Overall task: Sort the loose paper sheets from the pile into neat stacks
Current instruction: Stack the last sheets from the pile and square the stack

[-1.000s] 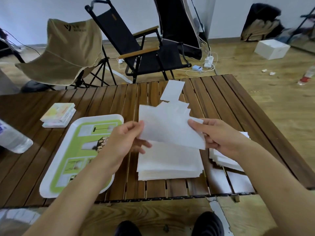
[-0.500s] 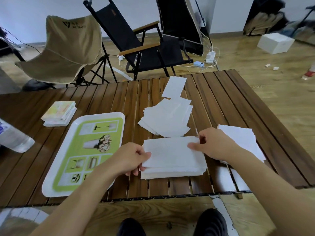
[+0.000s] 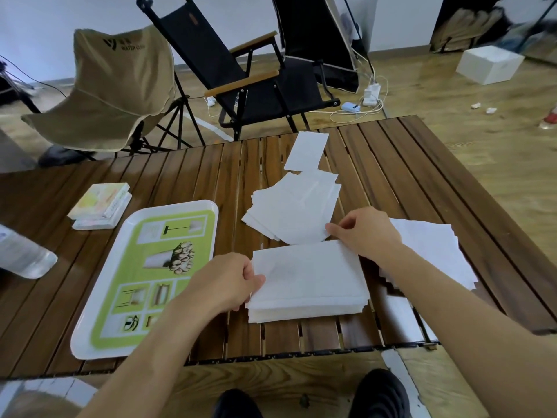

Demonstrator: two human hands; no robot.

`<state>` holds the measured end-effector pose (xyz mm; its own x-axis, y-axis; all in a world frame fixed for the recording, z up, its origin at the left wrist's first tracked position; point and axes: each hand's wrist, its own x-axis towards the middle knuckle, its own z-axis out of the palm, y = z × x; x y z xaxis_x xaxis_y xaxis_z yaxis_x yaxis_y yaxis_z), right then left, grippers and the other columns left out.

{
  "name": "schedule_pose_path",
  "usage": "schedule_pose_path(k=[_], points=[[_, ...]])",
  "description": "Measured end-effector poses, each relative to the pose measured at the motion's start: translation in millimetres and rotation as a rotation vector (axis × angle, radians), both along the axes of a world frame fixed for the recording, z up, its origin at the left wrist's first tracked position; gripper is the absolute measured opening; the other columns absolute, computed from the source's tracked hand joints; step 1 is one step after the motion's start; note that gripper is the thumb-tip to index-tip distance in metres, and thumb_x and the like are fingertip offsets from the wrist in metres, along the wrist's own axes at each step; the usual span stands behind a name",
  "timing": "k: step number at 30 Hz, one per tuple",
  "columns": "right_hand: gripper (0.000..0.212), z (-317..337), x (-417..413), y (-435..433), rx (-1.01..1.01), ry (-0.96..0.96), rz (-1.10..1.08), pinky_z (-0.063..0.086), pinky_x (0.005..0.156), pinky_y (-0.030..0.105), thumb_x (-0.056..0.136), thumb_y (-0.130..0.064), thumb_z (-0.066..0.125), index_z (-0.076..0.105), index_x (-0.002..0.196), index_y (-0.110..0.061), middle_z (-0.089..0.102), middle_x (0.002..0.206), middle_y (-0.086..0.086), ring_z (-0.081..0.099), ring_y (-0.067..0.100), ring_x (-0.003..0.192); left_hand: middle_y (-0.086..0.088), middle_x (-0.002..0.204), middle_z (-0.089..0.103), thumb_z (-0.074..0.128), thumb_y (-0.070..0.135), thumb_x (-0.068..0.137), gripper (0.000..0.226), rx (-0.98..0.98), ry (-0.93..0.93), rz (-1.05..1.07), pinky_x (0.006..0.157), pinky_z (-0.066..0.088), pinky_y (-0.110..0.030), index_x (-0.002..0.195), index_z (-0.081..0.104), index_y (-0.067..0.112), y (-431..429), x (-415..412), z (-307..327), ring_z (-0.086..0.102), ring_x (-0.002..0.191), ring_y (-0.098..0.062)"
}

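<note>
One stack on the right [image 3: 437, 248] is half hidden by the right forearm [image 3: 446, 300]. Left hand [image 3: 223, 282] grips the neat stack [image 3: 307, 276] at its edge; right hand [image 3: 367, 233] pinches the loose pile [image 3: 295, 206] at a corner.

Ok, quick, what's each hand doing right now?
Left hand: gripping the neat stack by its left edge.
Right hand: pinching a corner of the loose pile.

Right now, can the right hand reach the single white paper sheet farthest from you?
Probably yes: the right hand is at the loose white paper pile; the single sheet lies uncovered just beyond.
</note>
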<state>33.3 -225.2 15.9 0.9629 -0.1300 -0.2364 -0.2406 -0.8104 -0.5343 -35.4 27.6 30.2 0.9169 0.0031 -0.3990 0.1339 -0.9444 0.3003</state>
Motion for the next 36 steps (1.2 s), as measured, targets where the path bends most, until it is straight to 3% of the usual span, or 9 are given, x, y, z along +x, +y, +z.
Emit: schedule_pose_path(k=[4,10,14,18,25,28,31,34,36], points=[[0.012,-2.7,1.9,1.6,0.08,-0.106,-0.065,0.056,0.068,0.034,0.088,-0.032,0.071,0.071,0.077,-0.027,0.07,0.08,-0.011,0.065,0.013,0.08,0.004,0.074,0.076,0.056,0.047,0.101,0.038,-0.014,0.025,-0.002,0.071,0.057,-0.029,0.092,0.067,0.011,1.4,0.1,0.3,0.067,0.054,-0.007],[0.012,12.7,-1.7,-7.0,0.019,-0.519,0.063,0.059,0.069,0.039,0.1,-0.021,0.058,0.061,0.112,-0.019,0.071,0.091,-0.002,0.065,0.019,0.076,0.003,0.075,0.076,0.056,0.051,0.099,0.037,-0.016,-0.004,0.008,0.08,0.061,-0.038,0.087,0.067,0.017,6.4,4.0,2.5,0.073,0.065,-0.014],[0.02,24.9,-8.4,-15.3,-0.092,-0.65,0.109,0.059,0.074,0.04,0.101,-0.019,0.056,0.071,0.114,-0.02,0.073,0.101,-0.003,0.066,0.019,0.087,0.008,0.077,0.071,0.054,0.051,0.1,0.029,-0.053,-0.221,0.074,0.076,0.06,-0.04,0.085,0.062,0.027,5.5,3.5,7.4,0.067,0.071,-0.011],[0.016,48.9,-19.3,-15.0,-0.008,-0.78,0.204,0.048,0.063,0.022,0.099,-0.015,0.059,0.073,0.106,-0.019,0.066,0.089,-0.016,0.053,-0.002,0.068,0.016,0.093,0.065,0.057,0.052,0.098,0.025,-0.212,-0.472,0.122,0.071,0.053,-0.027,0.11,0.059,0.03,0.8,6.6,17.4,0.059,0.079,0.0],[0.013,90.8,-61.9,-14.0,0.157,-0.846,0.464,0.033,0.058,0.013,0.097,-0.007,0.063,0.073,0.104,-0.013,0.054,0.083,-0.018,0.044,0.01,0.056,0.013,0.159,0.031,0.08,0.065,0.069,0.11,-0.456,-0.629,0.012,0.104,0.051,-0.04,0.157,0.019,0.041,2.6,14.6,34.4,0.051,0.13,-0.023],[0.014,94.2,-71.8,-16.3,0.329,-0.741,0.45,0.031,0.053,0.013,0.097,-0.01,0.062,0.072,0.102,-0.019,0.059,0.072,-0.009,0.039,0.01,0.052,0.018,0.142,0.049,0.079,0.06,0.073,0.071,-0.498,-0.645,-0.083,0.094,0.045,-0.014,0.136,0.055,0.039,7.4,18.9,37.4,0.049,0.121,0.0],[0.015,92.1,-69.0,-20.0,0.482,-0.62,0.333,0.035,0.048,0.015,0.099,-0.013,0.062,0.071,0.099,-0.025,0.064,0.071,0.004,0.043,0.01,0.052,0.028,0.097,0.069,0.075,0.051,0.082,0.019,-0.635,-0.594,-0.05,0.072,0.047,-0.012,0.094,0.068,0.039,8.3,16.5,40.6,0.061,0.086,0.005],[0.012,79.1,-58.0,-25.6,0.459,-0.427,0.231,0.047,0.059,0.028,0.098,-0.02,0.065,0.074,0.097,-0.027,0.073,0.081,-0.002,0.057,0.031,0.065,0.018,0.097,0.078,0.068,0.043,0.091,0.022,-0.861,-0.441,0.006,0.072,0.058,-0.021,0.106,0.074,0.029,13.4,15.9,40.4,0.073,0.088,-0.003],[0.008,64.8,-51.9,-27.4,0.448,-0.269,0.186,0.051,0.071,0.03,0.095,-0.023,0.068,0.076,0.095,-0.026,0.075,0.084,-0.005,0.067,0.034,0.081,-0.007,0.09,0.077,0.06,0.05,0.098,0.043,-0.742,-0.342,-0.027,0.07,0.055,-0.037,0.105,0.074,0.01,20.7,17.1,34.2,0.071,0.077,-0.018]])
